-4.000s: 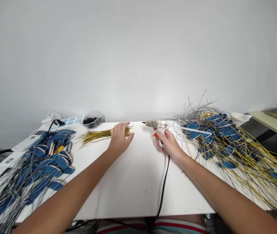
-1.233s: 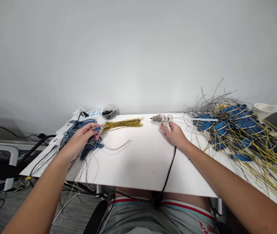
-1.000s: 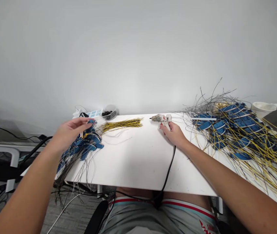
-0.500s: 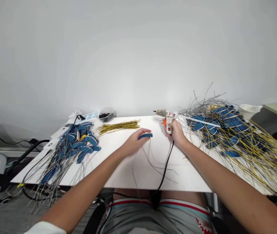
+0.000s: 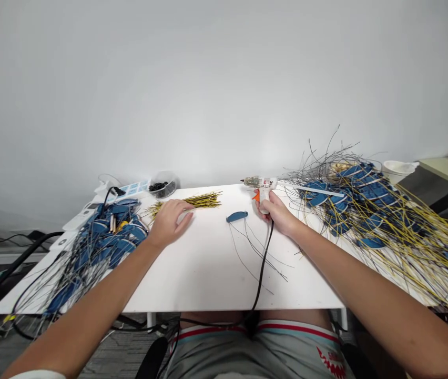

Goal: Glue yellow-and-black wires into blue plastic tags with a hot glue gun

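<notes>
My right hand point(image 5: 280, 211) is wrapped around the handle of a white hot glue gun point(image 5: 267, 188) with an orange trigger. Its nozzle points left, and a clear glue stick point(image 5: 314, 190) sticks out of the back. My left hand point(image 5: 172, 222) is at the near edge of a bundle of yellow-and-black wires point(image 5: 207, 200), thumb and fingers apart, covering part of it. Between my hands a small blue curved piece point(image 5: 237, 216) with thin dark wires trailing from it lies on the white table point(image 5: 204, 273).
More blue pieces with grey wires point(image 5: 123, 231) are heaped on the left. A larger pile of blue pieces and yellow wires point(image 5: 369, 221) covers the right side. A clear bowl of small black parts point(image 5: 163, 185) stands at the back. The gun's black cord point(image 5: 262, 276) hangs over the front edge.
My left hand has let go of the blue piece, which now lies on the table, and has moved left to the wire bundle. My right hand still holds the glue gun.
</notes>
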The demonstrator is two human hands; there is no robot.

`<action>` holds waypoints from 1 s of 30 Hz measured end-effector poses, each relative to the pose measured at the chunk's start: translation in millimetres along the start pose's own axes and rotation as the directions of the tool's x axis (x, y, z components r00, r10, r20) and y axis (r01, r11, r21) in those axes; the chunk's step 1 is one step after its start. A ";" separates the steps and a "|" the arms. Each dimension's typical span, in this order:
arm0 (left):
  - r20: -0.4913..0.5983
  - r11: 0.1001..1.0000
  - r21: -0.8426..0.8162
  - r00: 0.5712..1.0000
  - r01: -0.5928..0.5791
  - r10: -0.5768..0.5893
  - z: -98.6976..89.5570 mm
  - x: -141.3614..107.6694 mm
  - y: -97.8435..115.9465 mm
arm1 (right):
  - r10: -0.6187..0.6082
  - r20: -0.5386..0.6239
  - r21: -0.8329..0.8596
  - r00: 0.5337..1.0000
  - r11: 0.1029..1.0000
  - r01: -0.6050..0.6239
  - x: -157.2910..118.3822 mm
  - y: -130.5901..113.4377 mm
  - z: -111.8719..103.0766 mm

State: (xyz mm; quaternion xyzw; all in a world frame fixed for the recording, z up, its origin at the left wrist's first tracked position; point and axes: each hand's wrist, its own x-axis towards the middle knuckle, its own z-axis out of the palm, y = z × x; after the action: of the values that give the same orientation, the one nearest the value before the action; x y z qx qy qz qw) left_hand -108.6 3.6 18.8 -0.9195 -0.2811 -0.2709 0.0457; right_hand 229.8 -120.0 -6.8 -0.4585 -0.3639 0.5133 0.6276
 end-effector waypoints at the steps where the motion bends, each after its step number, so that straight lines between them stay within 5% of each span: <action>1: -0.001 0.999 0.039 1.000 0.010 -0.010 -1.5 -0.3 -9.6 | 0.001 0.006 -0.009 1.000 1.000 -0.001 -0.8 -1.0 0.5; 7: 0.052 0.960 0.240 0.986 0.141 -0.158 4.1 4.5 -27.5 | 0.015 0.016 -0.039 1.000 0.999 -0.014 -3.6 -5.4 -0.5; 13: 0.143 0.933 0.246 0.942 0.262 -0.302 22.1 31.8 -6.5 | -0.014 -0.003 -0.050 1.000 0.999 0.014 -2.1 -1.4 -0.7; 18: 0.154 0.944 0.171 0.939 0.282 -0.309 42.1 53.7 16.5 | -0.038 -0.108 -0.105 0.993 0.994 0.026 -6.1 4.9 3.9; 22: 0.127 0.952 0.141 0.949 0.270 -0.288 36.5 46.6 16.4 | -0.056 -0.147 -0.122 0.988 0.992 0.039 -6.1 9.0 3.2; 26: 0.185 0.920 0.181 0.907 0.347 -0.378 21.6 35.7 0.8 | -0.037 -0.157 -0.101 0.987 0.995 0.021 -3.2 5.9 -0.1; 30: 0.219 0.914 0.173 0.890 0.367 -0.399 28.5 38.2 0.9 | 0.002 -0.106 -0.098 0.994 0.995 -0.013 -4.2 -1.2 -3.1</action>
State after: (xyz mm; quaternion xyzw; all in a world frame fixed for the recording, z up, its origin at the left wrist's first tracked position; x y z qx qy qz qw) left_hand -68.1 28.3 14.7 -0.8678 -0.4771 -0.1382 0.0142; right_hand 232.1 -124.8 -6.6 -0.5168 -0.3534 0.4722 0.6205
